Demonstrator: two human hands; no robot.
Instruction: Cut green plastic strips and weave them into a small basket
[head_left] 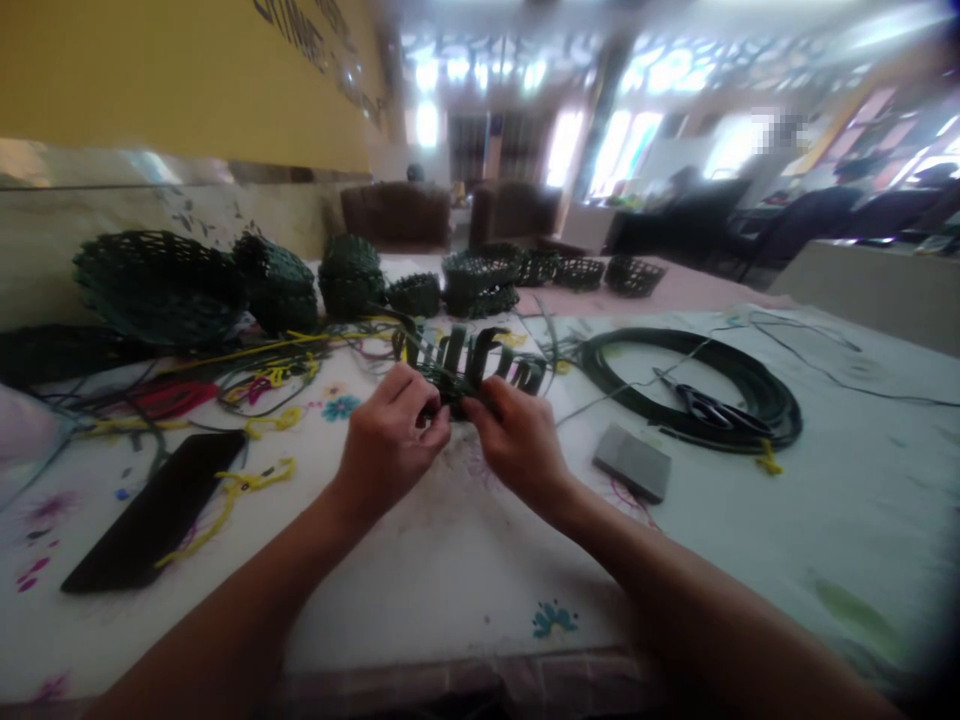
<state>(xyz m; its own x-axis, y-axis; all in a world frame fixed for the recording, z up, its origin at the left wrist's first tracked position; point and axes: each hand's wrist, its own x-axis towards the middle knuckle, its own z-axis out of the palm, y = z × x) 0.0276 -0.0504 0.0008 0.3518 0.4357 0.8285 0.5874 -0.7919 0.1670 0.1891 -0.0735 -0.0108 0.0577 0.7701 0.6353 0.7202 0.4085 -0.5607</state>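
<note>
Basketwork is taking up the middle of the table. A half-woven basket base [480,362] of dark green strip is resting on the cloth, its loose strip ends standing up in loops along the far side. The left hand [390,440] is pinching its near left edge between thumb and curled fingers. The right hand [517,440] is gripping the near right edge in the same way. Both hands are closed on the piece and are hiding its near rim.

Just to the right a grey block [632,462] is lying flat. Beyond it a coil of green strip [784,410] is lying with scissors [712,408] resting across it. To the left, yellow strands [262,372] and red strands [169,398] are tangling together near a black flat slab [150,510]. Finished green baskets [161,285] are standing in a row along the far side of the table.

Both bare forearms are reaching in from the bottom edge and converging, wrists angled inward.

A white tablecloth [450,570] with stitched flowers is covering the table. A yellow wall [150,70] is running along the left. Bright windows, brown armchairs [397,212] and seated people [810,215] are showing blurred at the back.
</note>
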